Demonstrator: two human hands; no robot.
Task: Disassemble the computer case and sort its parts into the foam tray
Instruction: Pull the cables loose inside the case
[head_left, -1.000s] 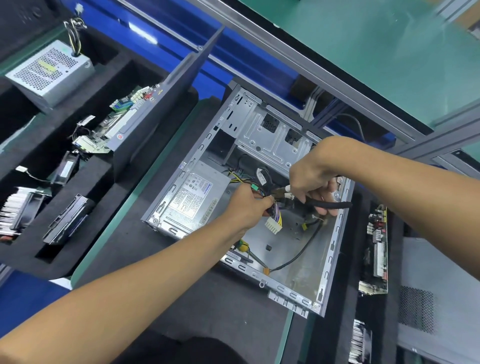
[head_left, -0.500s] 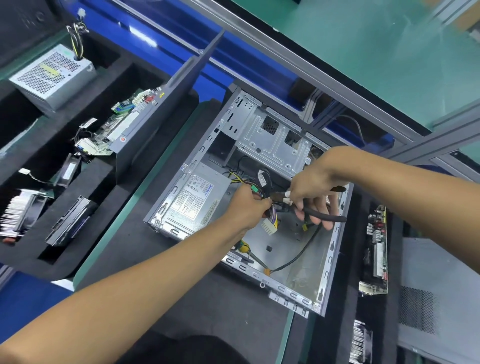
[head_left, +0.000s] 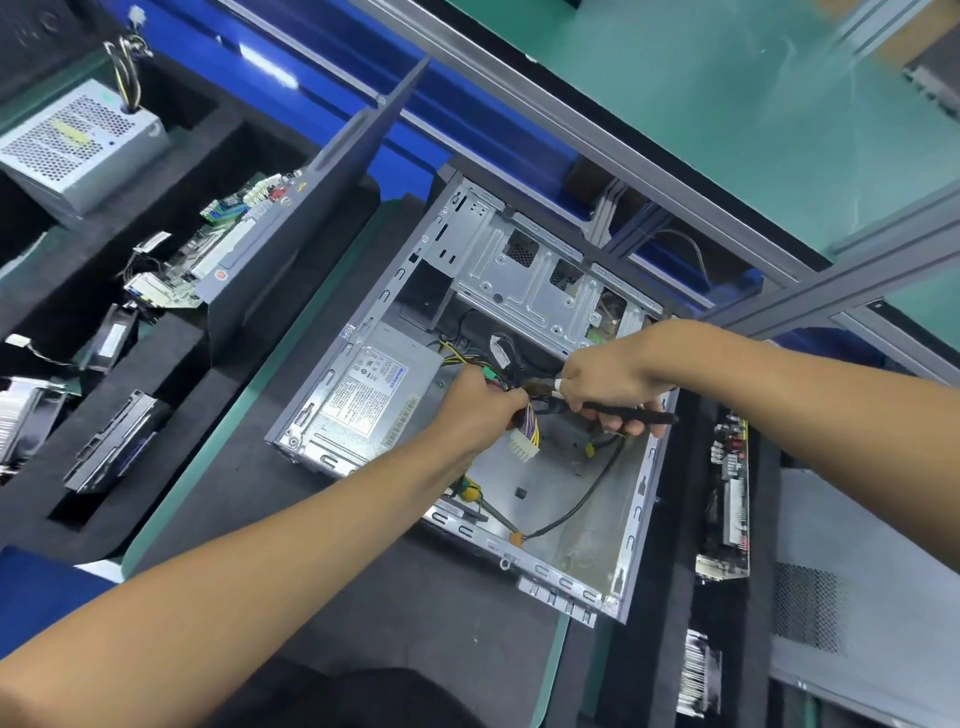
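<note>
- Since the earlier frame, both my hands stay inside the open case at the same cable bundle; my right hand has kept its grip on the black tool and the white connector hangs a little lower under my left hand.
- Largest is the tabletop (head_left: 363, 597), covered by a dark mat with a green edge, and the computer case (head_left: 631, 525) lies on it on its side, open toward me.
- To the left sits the foam tray (head_left: 171, 358), black, with cut-out pockets; a grey side panel (head_left: 322, 208) stands upright in one slot.
- In the tray's pockets lie a spare power supply (head_left: 78, 145) at far left top, a circuit board (head_left: 208, 260) beside the panel, and a drive (head_left: 111, 441) lower down.
- Inside the case, the power supply (head_left: 363, 400) with its label sits in the near-left corner, and the drive cage (head_left: 519, 270) fills the far end.
- My left hand (head_left: 478, 410) is at the middle of the case, fingers curled round the cable bundle (head_left: 524, 415) of coloured wires.
- My right hand (head_left: 608, 379) is just beside it, fingers wrapped round the black tool (head_left: 639, 415), whose tip points at the bundle.
- Below my left hand hangs the white connector (head_left: 524, 447), clear of the case floor.
</note>
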